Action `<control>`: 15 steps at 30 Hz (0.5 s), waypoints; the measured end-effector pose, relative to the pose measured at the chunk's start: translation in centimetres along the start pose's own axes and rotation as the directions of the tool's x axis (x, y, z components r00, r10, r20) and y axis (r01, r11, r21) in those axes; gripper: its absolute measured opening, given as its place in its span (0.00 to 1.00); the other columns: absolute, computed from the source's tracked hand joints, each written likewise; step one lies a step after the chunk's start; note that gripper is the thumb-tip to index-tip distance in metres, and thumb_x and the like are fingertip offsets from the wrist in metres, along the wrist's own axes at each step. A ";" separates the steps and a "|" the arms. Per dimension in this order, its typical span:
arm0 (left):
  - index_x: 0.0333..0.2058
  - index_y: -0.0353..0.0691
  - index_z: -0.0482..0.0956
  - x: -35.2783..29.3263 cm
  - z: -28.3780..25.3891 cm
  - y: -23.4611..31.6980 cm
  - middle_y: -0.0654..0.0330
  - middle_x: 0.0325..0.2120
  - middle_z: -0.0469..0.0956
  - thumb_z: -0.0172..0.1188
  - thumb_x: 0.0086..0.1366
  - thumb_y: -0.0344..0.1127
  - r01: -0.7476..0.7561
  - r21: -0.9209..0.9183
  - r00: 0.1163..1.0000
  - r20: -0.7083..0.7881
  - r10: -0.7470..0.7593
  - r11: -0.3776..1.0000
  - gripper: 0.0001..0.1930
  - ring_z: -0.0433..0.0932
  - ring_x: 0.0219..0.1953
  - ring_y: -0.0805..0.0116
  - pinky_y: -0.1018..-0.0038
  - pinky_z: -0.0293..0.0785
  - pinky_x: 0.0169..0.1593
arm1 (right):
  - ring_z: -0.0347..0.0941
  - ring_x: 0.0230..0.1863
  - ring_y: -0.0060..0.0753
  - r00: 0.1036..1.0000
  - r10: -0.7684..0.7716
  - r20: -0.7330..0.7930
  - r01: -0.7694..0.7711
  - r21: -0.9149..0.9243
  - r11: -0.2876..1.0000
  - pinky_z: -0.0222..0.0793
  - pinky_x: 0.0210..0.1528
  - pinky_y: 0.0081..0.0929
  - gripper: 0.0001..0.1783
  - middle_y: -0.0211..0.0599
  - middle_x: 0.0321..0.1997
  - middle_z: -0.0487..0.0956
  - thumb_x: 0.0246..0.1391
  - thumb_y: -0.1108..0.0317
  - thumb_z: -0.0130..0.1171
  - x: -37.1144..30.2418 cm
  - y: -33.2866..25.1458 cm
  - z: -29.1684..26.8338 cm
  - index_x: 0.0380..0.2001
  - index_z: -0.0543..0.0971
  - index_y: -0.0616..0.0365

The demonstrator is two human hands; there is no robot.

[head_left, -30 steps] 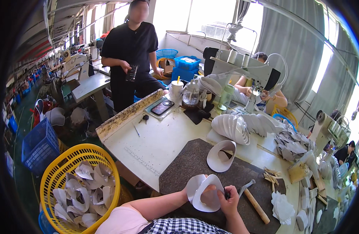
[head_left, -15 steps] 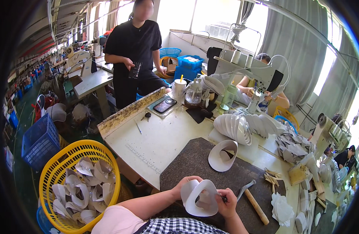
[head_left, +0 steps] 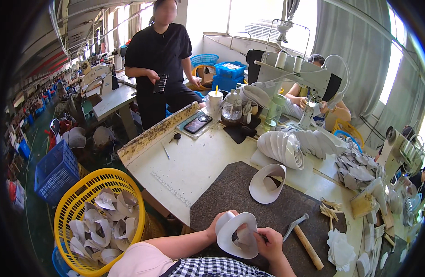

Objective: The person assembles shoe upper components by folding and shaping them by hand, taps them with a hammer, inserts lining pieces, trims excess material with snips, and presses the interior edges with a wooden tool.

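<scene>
Both grips close on one white piece (head_left: pixel 238 233), a curved shoe-upper blank, held just above the near edge of the dark mat (head_left: pixel 249 196). From my remote view, the left hand (head_left: pixel 220 225) cups the piece's outer curve, fingers pressed around its rim, apparently to steady it and keep its bend open. The right hand (head_left: pixel 269 243) pinches a small dark thing against the inner face; it is too small for me to tell what kind of tool or part it is. Holding the piece close over the mat keeps it within reach of the other tools.

Relative to the mat:
- A second white piece (head_left: pixel 267 183) sits at mid-mat, standing on its edge, apart from the hands.
- A hammer (head_left: pixel 304 239) lies on the right part, wooden handle toward me, just beside the right hand, so it can be picked up without a reach.
- A stack of white pieces (head_left: pixel 291 147) lies beyond the far right corner, on the desk (head_left: pixel 194 161).
- A yellow basket (head_left: pixel 94 217) stands on the floor to the left, below desk level, loosely filled with similar pieces.
- A phone (head_left: pixel 197 123) and a glass pot (head_left: pixel 232 111) sit at the far side of the desk.
- A person in black (head_left: pixel 159 60) stands beyond the desk, holding a dark flat item.
</scene>
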State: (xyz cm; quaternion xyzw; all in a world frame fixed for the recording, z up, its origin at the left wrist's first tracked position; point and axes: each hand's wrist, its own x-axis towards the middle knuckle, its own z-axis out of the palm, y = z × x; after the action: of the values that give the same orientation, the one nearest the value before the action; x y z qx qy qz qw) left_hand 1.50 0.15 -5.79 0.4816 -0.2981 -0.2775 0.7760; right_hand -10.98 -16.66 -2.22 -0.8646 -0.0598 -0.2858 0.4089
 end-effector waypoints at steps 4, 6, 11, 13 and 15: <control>0.33 0.40 0.76 0.3 -0.9 -0.2 0.67 0.30 0.77 0.63 0.58 0.33 0.081 -0.042 0.990 0.118 -0.076 0.996 0.07 0.74 0.33 0.82 0.82 0.70 0.37 | 0.78 0.25 0.37 0.998 -0.055 -0.016 0.054 -0.018 0.998 0.72 0.26 0.26 0.11 0.40 0.24 0.78 0.41 0.78 0.63 0.0 0.2 -0.3 0.32 0.78 0.57; 0.33 0.40 0.76 0.5 -0.7 0.2 0.67 0.30 0.77 0.63 0.59 0.33 0.129 -0.088 0.985 0.130 -0.117 0.988 0.06 0.75 0.33 0.82 0.82 0.71 0.37 | 0.77 0.24 0.36 0.995 -0.086 -0.047 0.085 -0.022 0.996 0.72 0.26 0.25 0.10 0.39 0.24 0.78 0.42 0.78 0.63 0.3 0.0 -0.6 0.32 0.78 0.57; 0.34 0.38 0.76 0.9 -0.3 0.5 0.66 0.29 0.77 0.59 0.61 0.30 0.062 -0.036 0.989 -0.129 -0.066 0.997 0.03 0.75 0.32 0.81 0.83 0.72 0.38 | 0.73 0.25 0.25 0.913 0.045 -0.406 -0.077 -0.063 0.995 0.69 0.29 0.22 0.05 0.36 0.25 0.76 0.50 0.75 0.60 -0.7 1.2 -0.8 0.32 0.76 0.59; 0.36 0.38 0.75 0.9 -1.0 2.0 0.64 0.29 0.77 0.56 0.63 0.29 0.033 -0.010 0.975 -0.219 -0.034 0.999 0.03 0.75 0.31 0.78 0.82 0.72 0.37 | 0.72 0.29 0.23 0.855 0.179 -0.487 -0.185 0.037 0.982 0.68 0.34 0.22 0.06 0.36 0.28 0.76 0.52 0.74 0.58 -1.1 2.3 -1.2 0.34 0.74 0.60; 0.37 0.38 0.74 1.7 -0.9 4.1 0.63 0.29 0.77 0.55 0.64 0.29 0.008 -0.066 0.963 -0.269 -0.026 0.998 0.04 0.75 0.31 0.77 0.81 0.72 0.37 | 0.67 0.40 0.21 0.759 0.374 -0.532 -0.213 0.341 0.916 0.64 0.46 0.22 0.11 0.35 0.38 0.72 0.60 0.68 0.51 -1.3 3.4 -1.3 0.43 0.69 0.62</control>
State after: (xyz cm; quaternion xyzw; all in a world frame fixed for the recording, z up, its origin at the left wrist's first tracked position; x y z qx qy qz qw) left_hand 3.87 1.07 -2.07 0.4921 -0.1763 -0.2255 0.8222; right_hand -11.51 -19.74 -4.55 -0.6706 0.1699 -0.4600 0.5567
